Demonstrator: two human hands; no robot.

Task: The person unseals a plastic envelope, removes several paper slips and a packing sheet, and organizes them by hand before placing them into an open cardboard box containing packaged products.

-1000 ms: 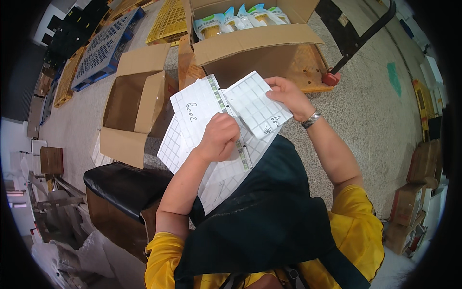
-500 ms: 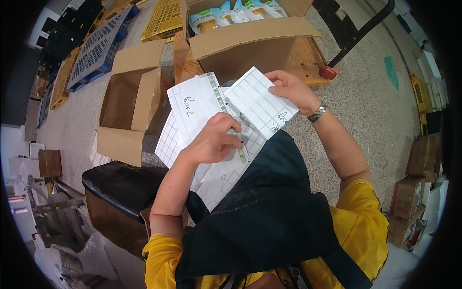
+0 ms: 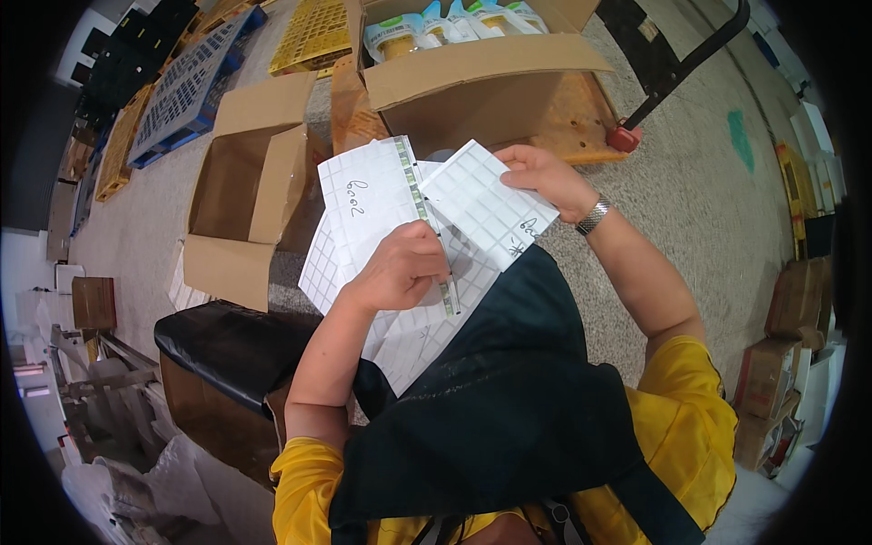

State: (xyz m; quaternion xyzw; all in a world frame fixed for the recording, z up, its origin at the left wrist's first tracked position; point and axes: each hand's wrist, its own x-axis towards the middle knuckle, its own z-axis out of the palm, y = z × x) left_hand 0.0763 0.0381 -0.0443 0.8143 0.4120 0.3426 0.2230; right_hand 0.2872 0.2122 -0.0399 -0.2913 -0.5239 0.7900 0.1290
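My right hand [image 3: 554, 183] pinches the upper right edge of a white backing sheet [image 3: 490, 204] with a printed grid and handwriting at one corner. Beneath and left of it, a larger white sheet [image 3: 363, 195] lies fanned over other gridded sheets [image 3: 320, 263] on my lap. A strip of small green-and-white stickers [image 3: 409, 173] runs down that larger sheet's right edge. Over this edge, my left hand [image 3: 404, 268] is closed, thumb and fingers pinched together at the sticker strip. Its fingertips partly hide what they grip.
Ahead stands an open carton [image 3: 490, 77] of clear pouches [image 3: 400, 36] on an orange platform [image 3: 586, 127] with a black handle [image 3: 690, 68]. An open carton [image 3: 232, 191] sits to the left, near a black-covered box [image 3: 232, 350]. Blue [image 3: 195, 86] and yellow pallets [image 3: 309, 36] lie beyond.
My left fingers, spread apart over the sticker strip before, have closed into a pinch there. My right hand and its sheet have shifted slightly down and left.
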